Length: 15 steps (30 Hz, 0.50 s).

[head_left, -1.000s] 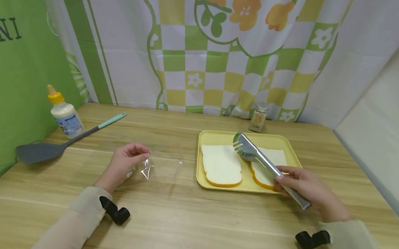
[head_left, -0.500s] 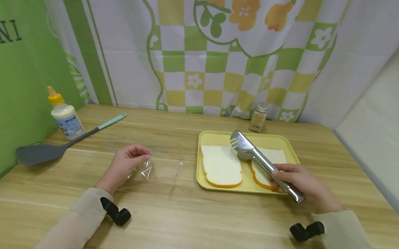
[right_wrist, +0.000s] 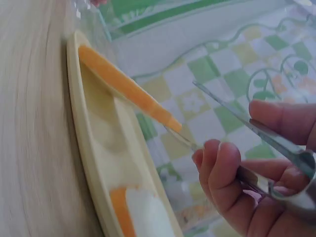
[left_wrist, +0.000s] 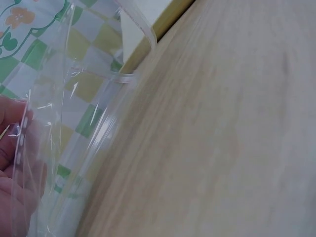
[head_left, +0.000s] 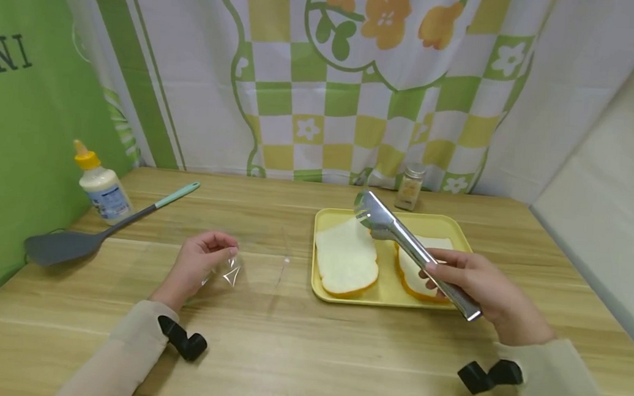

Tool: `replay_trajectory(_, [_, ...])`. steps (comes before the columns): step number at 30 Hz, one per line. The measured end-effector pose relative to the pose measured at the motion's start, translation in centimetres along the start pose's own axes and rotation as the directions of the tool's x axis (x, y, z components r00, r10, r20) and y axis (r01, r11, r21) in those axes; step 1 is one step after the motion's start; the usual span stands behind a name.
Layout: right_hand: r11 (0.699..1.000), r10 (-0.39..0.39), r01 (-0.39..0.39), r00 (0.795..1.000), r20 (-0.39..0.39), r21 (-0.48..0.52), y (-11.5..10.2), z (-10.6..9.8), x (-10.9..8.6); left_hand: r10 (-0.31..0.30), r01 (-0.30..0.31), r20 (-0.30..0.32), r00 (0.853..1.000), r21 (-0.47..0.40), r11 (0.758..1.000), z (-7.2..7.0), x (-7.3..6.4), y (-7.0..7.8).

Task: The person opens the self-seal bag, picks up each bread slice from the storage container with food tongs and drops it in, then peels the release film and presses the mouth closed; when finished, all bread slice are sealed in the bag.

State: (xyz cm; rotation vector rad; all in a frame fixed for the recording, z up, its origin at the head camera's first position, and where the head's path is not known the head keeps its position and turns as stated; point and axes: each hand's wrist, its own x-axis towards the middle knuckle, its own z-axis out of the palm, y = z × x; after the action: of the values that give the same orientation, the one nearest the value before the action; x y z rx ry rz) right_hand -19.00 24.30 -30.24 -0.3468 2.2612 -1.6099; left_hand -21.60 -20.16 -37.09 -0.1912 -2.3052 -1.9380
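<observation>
Head view: the R hand (head_left: 476, 286) pinches the metal tongs (head_left: 415, 249), thumb on one arm & fingers on the other. The two arms stand apart. The left bread slice (head_left: 346, 258) is ahead & to the left of the R hand, at the far tip of the tongs – fingers don't touch it.

In the right wrist view, one tong arm reaches under the edge of this slice & the other is up over it, w/ a gap. The slice sits tilted, edge on the tongs' side up, the other side down in the yellow tray (head_left: 385, 288). The right bread slice (head_left: 411, 272) lies in the tray too, under the tongs & R hand.

The L hand (head_left: 202, 260) pinches a clear plastic bag (head_left: 232, 272) b/w thumb & fingers – it's left of the tray.

A spice jar (head_left: 409, 189) stands just behind the tray. Far left, a bottle w/ a yellow cap (head_left: 108, 196) stands near a gray spatula (head_left: 65, 248). All on the wood table (head_left: 305, 363).
</observation>
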Motion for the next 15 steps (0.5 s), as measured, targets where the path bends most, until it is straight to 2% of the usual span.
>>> replay_trajectory(4, [1.0, -0.014, 0.013, 0.998, -0.055, -0.009, -1.4, 2.2, -0.2, 0.004, -0.004, -0.003, 1.0, -0.007, 1.0, 0.1, 0.0, 0.1])
replay_trajectory(9, [0.999, 0.005, -0.011, 0.99, -0.14, -0.039, -3.0, 6.1, -0.5, -0.001, 0.001, -0.005, 1.0, -0.007, 1.0, 0.3, -0.1, 0.3])
replay_trajectory(15, [1.0, 0.02, -0.023, 0.98, -0.198, -0.013, -3.2, 10.9, -1.0, -0.006, 0.006, -0.009, 1.0, -0.017, 1.0, 0.4, 0.0, 0.2])
